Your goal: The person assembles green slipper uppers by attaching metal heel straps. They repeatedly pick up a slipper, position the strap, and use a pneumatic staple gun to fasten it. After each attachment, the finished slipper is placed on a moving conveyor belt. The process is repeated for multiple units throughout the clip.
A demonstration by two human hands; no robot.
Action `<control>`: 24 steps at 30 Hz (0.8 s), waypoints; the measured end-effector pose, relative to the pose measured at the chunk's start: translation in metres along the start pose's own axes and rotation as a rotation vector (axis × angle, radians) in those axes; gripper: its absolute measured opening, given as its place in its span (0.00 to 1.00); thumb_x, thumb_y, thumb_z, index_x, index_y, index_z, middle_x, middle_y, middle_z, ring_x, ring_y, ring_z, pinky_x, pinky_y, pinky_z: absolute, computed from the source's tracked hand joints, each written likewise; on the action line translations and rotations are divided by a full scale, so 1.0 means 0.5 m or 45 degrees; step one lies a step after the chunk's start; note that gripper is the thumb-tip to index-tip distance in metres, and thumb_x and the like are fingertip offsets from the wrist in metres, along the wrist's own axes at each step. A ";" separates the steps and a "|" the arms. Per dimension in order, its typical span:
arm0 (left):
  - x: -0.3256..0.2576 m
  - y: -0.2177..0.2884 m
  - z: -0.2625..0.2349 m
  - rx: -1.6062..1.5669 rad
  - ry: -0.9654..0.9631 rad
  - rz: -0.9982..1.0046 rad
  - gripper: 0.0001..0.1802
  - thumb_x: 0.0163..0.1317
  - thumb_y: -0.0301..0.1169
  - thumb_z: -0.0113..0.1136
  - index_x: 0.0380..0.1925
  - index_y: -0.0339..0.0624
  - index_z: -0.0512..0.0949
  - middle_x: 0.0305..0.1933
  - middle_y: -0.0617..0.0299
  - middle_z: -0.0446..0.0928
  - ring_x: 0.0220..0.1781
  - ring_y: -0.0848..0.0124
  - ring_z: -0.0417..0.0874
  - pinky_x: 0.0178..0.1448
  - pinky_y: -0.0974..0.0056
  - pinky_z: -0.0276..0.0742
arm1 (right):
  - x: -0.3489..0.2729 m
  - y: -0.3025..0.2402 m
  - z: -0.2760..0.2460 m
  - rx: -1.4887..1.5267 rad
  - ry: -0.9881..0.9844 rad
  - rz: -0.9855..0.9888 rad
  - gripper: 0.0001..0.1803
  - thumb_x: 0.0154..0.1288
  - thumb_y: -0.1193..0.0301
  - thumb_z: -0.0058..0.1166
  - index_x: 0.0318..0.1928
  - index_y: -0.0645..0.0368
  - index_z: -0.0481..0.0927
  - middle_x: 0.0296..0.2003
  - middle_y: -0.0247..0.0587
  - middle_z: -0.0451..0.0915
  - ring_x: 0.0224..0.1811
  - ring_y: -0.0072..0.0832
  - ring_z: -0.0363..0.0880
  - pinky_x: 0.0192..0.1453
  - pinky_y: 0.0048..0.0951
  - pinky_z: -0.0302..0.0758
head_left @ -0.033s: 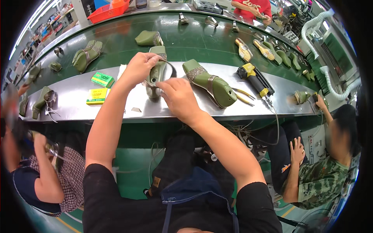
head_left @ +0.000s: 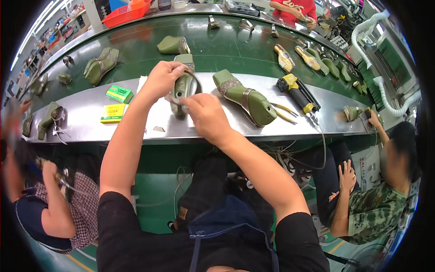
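Green shoe mould (head_left: 180, 86) between two bare hands over a metal counter (head_left: 86, 119).
The right hand (head_left: 210, 119) curls its fingers at the mould's near end, too blurred to tell its hold; the left hand (head_left: 166, 78) pinches a dark strap (head_left: 198, 82) looped beside the mould. Pliers (head_left: 285, 109), a second mould (head_left: 259, 106) and a black-and-yellow tool (head_left: 300, 95) lie right, small boxes (head_left: 113, 113) left, a green belt (head_left: 226, 55) beyond.

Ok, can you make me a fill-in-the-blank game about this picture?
The left hand and right hand are at a shoe form coloured ____.
The pliers have handles coloured ____.
The yellow box lies to the ____ of the pliers.
The far basket is coloured ____.
Missing words: green; yellow; left; red.
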State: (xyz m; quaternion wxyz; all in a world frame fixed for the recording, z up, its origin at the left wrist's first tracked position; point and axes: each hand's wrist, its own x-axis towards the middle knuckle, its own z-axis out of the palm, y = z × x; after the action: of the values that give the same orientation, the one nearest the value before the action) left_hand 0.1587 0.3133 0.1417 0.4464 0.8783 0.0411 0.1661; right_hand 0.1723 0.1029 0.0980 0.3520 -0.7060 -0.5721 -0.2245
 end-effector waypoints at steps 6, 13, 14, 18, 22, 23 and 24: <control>0.012 -0.070 0.004 -0.341 -0.016 -0.190 0.16 0.73 0.36 0.59 0.49 0.38 0.89 0.51 0.52 0.84 0.52 0.62 0.84 0.60 0.60 0.76 | -0.029 -0.029 0.076 0.122 0.084 0.060 0.03 0.58 0.76 0.59 0.34 0.59 0.83 0.33 0.42 0.76 0.38 0.44 0.79 0.48 0.42 0.77; 0.014 -0.118 0.008 -0.405 -0.021 -0.128 0.18 0.75 0.37 0.57 0.51 0.34 0.88 0.56 0.55 0.84 0.57 0.67 0.83 0.66 0.63 0.73 | 0.021 -0.014 0.112 0.406 0.233 0.739 0.57 0.50 0.62 0.79 0.72 0.71 0.56 0.67 0.66 0.59 0.71 0.58 0.63 0.76 0.45 0.65; 0.014 -0.115 0.013 -0.377 -0.013 -0.122 0.18 0.75 0.37 0.57 0.51 0.34 0.88 0.57 0.55 0.83 0.57 0.66 0.83 0.66 0.63 0.73 | 0.030 -0.010 0.133 0.459 0.178 0.837 0.61 0.51 0.61 0.78 0.75 0.73 0.51 0.69 0.69 0.57 0.73 0.61 0.61 0.78 0.45 0.63; 0.004 -0.100 0.015 -0.282 -0.027 0.030 0.19 0.77 0.37 0.55 0.56 0.36 0.85 0.61 0.51 0.82 0.63 0.63 0.80 0.71 0.62 0.70 | 0.046 -0.005 0.161 0.454 0.128 0.906 0.61 0.56 0.64 0.70 0.77 0.76 0.43 0.76 0.71 0.50 0.76 0.64 0.58 0.80 0.49 0.62; -0.054 -0.059 0.027 -0.094 -0.151 0.267 0.35 0.66 0.42 0.66 0.70 0.38 0.73 0.71 0.48 0.74 0.72 0.55 0.75 0.76 0.59 0.67 | 0.015 0.004 0.042 1.128 0.150 0.951 0.35 0.59 0.73 0.59 0.67 0.71 0.70 0.53 0.58 0.82 0.55 0.45 0.82 0.62 0.39 0.77; -0.090 -0.020 0.046 -0.034 -0.186 0.383 0.42 0.61 0.43 0.71 0.73 0.39 0.69 0.73 0.47 0.72 0.74 0.53 0.74 0.77 0.58 0.66 | 0.001 -0.018 -0.009 1.344 0.223 1.083 0.23 0.57 0.74 0.57 0.55 0.68 0.78 0.39 0.44 0.84 0.41 0.30 0.83 0.50 0.32 0.79; -0.125 0.026 0.054 0.042 -0.209 0.497 0.49 0.56 0.44 0.76 0.76 0.40 0.65 0.76 0.47 0.69 0.75 0.51 0.73 0.78 0.57 0.66 | -0.023 -0.027 -0.063 1.526 0.063 1.249 0.19 0.56 0.74 0.59 0.49 0.66 0.80 0.37 0.39 0.83 0.38 0.22 0.80 0.47 0.28 0.78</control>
State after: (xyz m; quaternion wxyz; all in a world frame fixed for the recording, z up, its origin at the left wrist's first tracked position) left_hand 0.1078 0.2710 0.1212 0.3933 0.8873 -0.1635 0.1766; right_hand 0.1591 0.0732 0.1136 0.7457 -0.5623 -0.2098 0.2893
